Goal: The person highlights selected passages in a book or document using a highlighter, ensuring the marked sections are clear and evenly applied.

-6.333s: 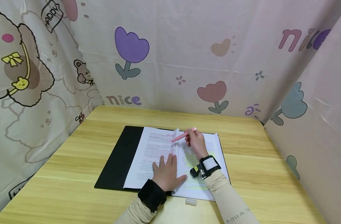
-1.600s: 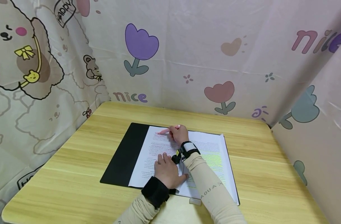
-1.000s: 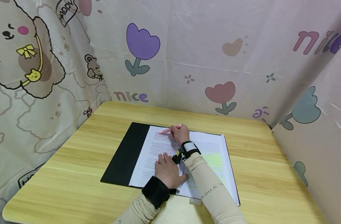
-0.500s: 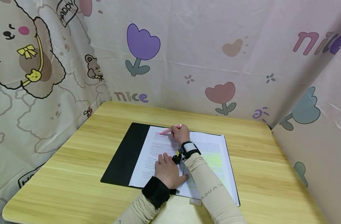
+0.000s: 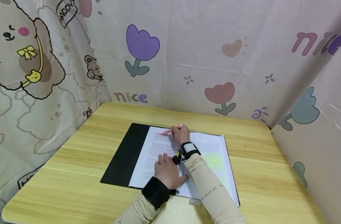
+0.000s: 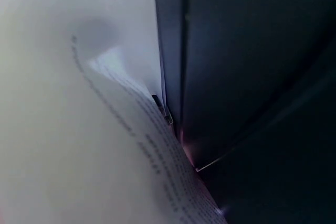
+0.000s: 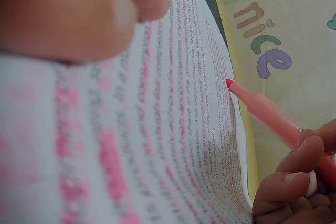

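My right hand [image 5: 182,135] pinches a pink highlighter [image 7: 278,121], its tip at a line of print near the top of the left page [image 5: 139,175]. In the right wrist view, the thumb and fingers [image 7: 286,182] curl round the barrel, and pink strokes cover much of the text. My left hand [image 5: 167,172] rests flat on the lower part of the open pages, fingers spread, thumb over the fold. Yellow marking shows on the right page [image 5: 206,140]. Beneath the pages lies a black folder [image 5: 121,155]. Only blurred paper and dark folder appear in the left wrist view.
A small pale block [image 5: 195,202] lies at the folder's near edge, beside the right sleeve. The wooden table [image 5: 63,174] extends around the folder. Printed curtains [image 5: 176,46] hang behind and at both sides.
Compared with several seconds ago, my right hand has moved left across the page top with the highlighter. Over the last second its tip has crept slightly right; the left hand stays put.
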Demonstrator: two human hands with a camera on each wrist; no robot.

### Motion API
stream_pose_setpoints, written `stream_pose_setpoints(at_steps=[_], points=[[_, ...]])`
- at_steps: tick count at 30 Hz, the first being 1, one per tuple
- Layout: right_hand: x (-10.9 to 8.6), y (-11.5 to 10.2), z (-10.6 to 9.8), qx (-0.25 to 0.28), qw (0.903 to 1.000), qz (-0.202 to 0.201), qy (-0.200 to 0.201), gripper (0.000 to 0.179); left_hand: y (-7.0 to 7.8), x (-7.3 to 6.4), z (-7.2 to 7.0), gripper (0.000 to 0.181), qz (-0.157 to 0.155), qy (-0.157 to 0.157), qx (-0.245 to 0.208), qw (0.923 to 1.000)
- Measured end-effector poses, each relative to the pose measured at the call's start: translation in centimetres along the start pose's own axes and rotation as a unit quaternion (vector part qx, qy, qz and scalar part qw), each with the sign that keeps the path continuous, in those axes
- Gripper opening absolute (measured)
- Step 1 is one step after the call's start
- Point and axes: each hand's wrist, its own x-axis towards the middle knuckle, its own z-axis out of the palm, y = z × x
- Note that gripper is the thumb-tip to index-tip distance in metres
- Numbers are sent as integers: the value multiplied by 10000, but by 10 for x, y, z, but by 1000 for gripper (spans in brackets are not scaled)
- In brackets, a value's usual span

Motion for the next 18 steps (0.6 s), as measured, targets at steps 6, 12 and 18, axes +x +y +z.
stream_pose_setpoints(at_steps=[6, 12, 18], points=[[-1, 0, -1, -7, 10000, 12, 17, 33, 0, 0, 0, 104, 6, -51, -22, 10000], [0, 0, -3, -62, 10000, 56, 1, 30, 1, 1, 1, 103, -7, -51, -46, 10000], [1, 1, -3, -24, 9999, 141, -5, 31, 1, 2, 2, 103, 1, -69, -73, 9999]])
